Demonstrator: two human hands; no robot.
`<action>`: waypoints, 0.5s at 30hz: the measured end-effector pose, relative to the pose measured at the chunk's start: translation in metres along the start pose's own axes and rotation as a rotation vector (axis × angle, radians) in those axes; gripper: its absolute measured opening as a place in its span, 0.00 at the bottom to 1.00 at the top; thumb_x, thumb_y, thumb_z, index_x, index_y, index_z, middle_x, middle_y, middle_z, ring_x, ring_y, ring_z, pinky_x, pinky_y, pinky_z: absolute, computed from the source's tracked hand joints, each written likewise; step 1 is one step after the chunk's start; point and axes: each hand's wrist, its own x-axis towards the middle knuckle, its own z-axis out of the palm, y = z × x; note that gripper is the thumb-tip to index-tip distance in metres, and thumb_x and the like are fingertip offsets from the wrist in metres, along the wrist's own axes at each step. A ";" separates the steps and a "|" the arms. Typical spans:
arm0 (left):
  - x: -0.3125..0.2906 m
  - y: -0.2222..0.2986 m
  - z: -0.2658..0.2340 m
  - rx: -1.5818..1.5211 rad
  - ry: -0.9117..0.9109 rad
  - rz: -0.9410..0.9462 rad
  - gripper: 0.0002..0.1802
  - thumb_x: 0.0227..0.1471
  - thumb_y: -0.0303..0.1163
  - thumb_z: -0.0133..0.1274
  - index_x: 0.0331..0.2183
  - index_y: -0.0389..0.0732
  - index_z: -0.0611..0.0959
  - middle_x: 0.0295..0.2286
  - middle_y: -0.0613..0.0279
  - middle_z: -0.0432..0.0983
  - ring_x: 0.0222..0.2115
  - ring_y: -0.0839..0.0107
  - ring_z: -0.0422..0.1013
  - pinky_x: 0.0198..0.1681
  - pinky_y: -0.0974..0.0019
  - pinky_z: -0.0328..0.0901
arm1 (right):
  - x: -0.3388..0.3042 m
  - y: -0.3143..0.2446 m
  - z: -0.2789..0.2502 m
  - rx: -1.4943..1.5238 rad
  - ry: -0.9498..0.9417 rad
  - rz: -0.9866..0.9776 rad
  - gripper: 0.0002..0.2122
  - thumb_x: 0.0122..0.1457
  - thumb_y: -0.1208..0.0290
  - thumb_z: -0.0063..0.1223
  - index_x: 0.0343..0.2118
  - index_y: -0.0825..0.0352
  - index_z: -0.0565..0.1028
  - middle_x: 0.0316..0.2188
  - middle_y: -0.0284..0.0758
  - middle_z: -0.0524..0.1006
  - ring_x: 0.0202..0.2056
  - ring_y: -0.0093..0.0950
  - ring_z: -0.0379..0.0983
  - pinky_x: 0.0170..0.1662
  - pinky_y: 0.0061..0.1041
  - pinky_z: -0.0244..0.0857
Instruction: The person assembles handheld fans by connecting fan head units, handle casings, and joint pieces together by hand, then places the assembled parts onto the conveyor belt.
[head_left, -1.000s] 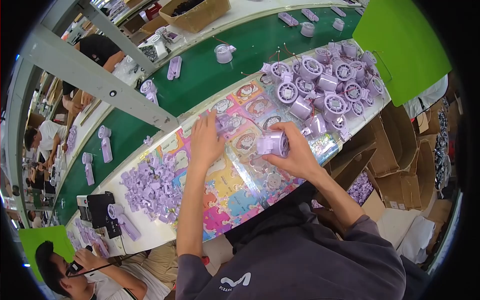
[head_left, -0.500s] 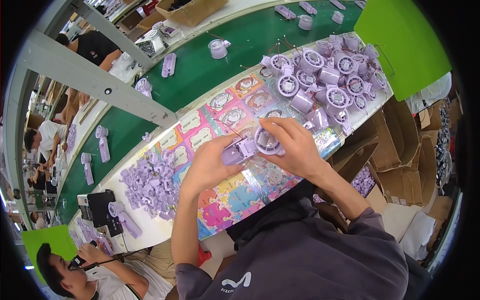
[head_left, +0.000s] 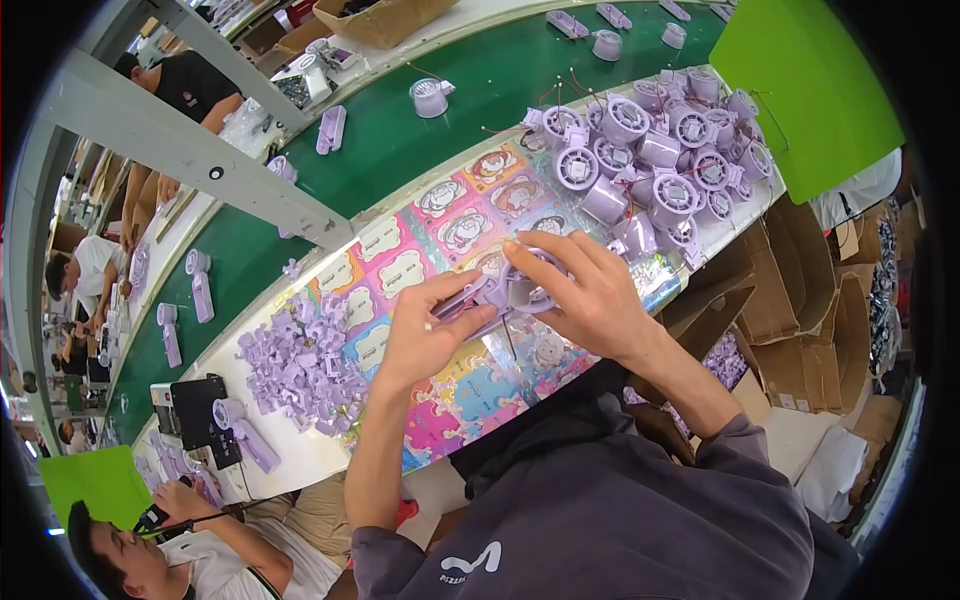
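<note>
My left hand (head_left: 418, 335) is closed on a light purple handle shell (head_left: 463, 299), its thumb lying along the near side. My right hand (head_left: 592, 300) grips a round purple fan head (head_left: 526, 293), fingers over the top and thumb hidden beneath. Handle and fan head meet between my hands; whether they are fastened I cannot tell. A thin dark wire hangs below the join. Under my hands lies a colourful sheet of printed cartoon cards (head_left: 470, 390). To the right is a heap of purple fan heads (head_left: 660, 150) with red wires; to the left, a pile of small purple parts (head_left: 300, 370).
Beyond the table runs a green conveyor belt (head_left: 375, 150) carrying purple housings and handles. A grey metal post (head_left: 215, 170) slants at left. Cardboard boxes (head_left: 800, 270) stand at right, below a bright green panel (head_left: 810, 100). A person (head_left: 130, 550) sits lower left; others work farther off.
My hands have tilted the handle and fan head, so the fan's open face shows less. My left thumb has shifted onto the join. Parts on the belt have slid slightly to the left.
</note>
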 end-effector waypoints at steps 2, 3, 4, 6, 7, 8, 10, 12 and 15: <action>0.003 -0.007 0.000 -0.014 0.012 -0.008 0.22 0.49 0.23 0.67 0.47 0.29 0.84 0.38 0.56 0.83 0.37 0.76 0.75 0.43 0.69 0.69 | 0.000 0.005 0.005 -0.002 -0.007 -0.018 0.37 0.33 0.77 0.69 0.55 0.63 0.75 0.48 0.33 0.76 0.37 0.31 0.74 0.35 0.32 0.71; 0.006 -0.011 0.000 -0.029 0.017 -0.019 0.21 0.49 0.23 0.66 0.47 0.29 0.84 0.38 0.58 0.83 0.37 0.76 0.75 0.43 0.70 0.69 | -0.001 0.008 0.007 0.018 -0.022 -0.002 0.38 0.34 0.78 0.70 0.57 0.65 0.73 0.50 0.36 0.75 0.39 0.35 0.74 0.38 0.33 0.71; 0.011 -0.015 0.001 -0.028 0.024 -0.013 0.21 0.49 0.23 0.66 0.47 0.29 0.84 0.38 0.58 0.83 0.37 0.76 0.75 0.43 0.70 0.69 | -0.001 0.011 0.011 0.037 -0.036 0.012 0.38 0.36 0.79 0.71 0.58 0.67 0.72 0.52 0.39 0.75 0.40 0.38 0.73 0.41 0.34 0.71; 0.030 -0.021 0.001 -0.114 0.128 -0.006 0.21 0.51 0.25 0.65 0.47 0.30 0.84 0.36 0.60 0.83 0.36 0.77 0.76 0.42 0.70 0.69 | -0.001 0.012 0.020 0.141 0.052 0.221 0.41 0.41 0.78 0.72 0.63 0.68 0.66 0.54 0.43 0.73 0.46 0.43 0.72 0.48 0.38 0.70; 0.045 -0.021 -0.003 -0.079 0.237 -0.095 0.19 0.53 0.30 0.65 0.46 0.32 0.85 0.36 0.60 0.83 0.34 0.77 0.75 0.40 0.72 0.69 | -0.005 0.017 0.031 0.078 0.163 0.245 0.40 0.46 0.76 0.71 0.64 0.69 0.63 0.53 0.45 0.72 0.47 0.47 0.71 0.50 0.39 0.68; 0.064 -0.019 -0.010 -0.142 0.281 -0.163 0.18 0.54 0.33 0.64 0.44 0.32 0.85 0.34 0.61 0.82 0.32 0.76 0.75 0.37 0.71 0.69 | -0.012 0.022 0.039 0.074 0.164 0.238 0.40 0.46 0.76 0.71 0.64 0.69 0.63 0.53 0.45 0.72 0.47 0.47 0.71 0.50 0.39 0.68; 0.107 -0.028 -0.035 -0.228 0.406 -0.240 0.15 0.56 0.36 0.63 0.39 0.33 0.85 0.32 0.62 0.81 0.29 0.75 0.75 0.33 0.69 0.68 | -0.031 0.029 0.054 0.196 -0.070 0.396 0.38 0.49 0.73 0.66 0.64 0.69 0.61 0.48 0.46 0.72 0.48 0.47 0.69 0.52 0.40 0.66; 0.150 -0.056 -0.064 -0.258 0.576 -0.262 0.14 0.53 0.36 0.63 0.34 0.32 0.85 0.29 0.61 0.81 0.25 0.73 0.74 0.29 0.67 0.66 | -0.046 0.030 0.070 0.211 -0.194 0.335 0.30 0.52 0.72 0.63 0.59 0.69 0.66 0.46 0.44 0.73 0.48 0.46 0.70 0.51 0.40 0.67; 0.198 -0.088 -0.095 -0.221 0.736 -0.315 0.15 0.48 0.35 0.63 0.31 0.31 0.86 0.26 0.59 0.80 0.24 0.72 0.72 0.28 0.64 0.65 | -0.059 0.027 0.078 0.171 -0.124 0.214 0.16 0.52 0.73 0.62 0.44 0.66 0.75 0.44 0.39 0.75 0.45 0.40 0.71 0.48 0.36 0.67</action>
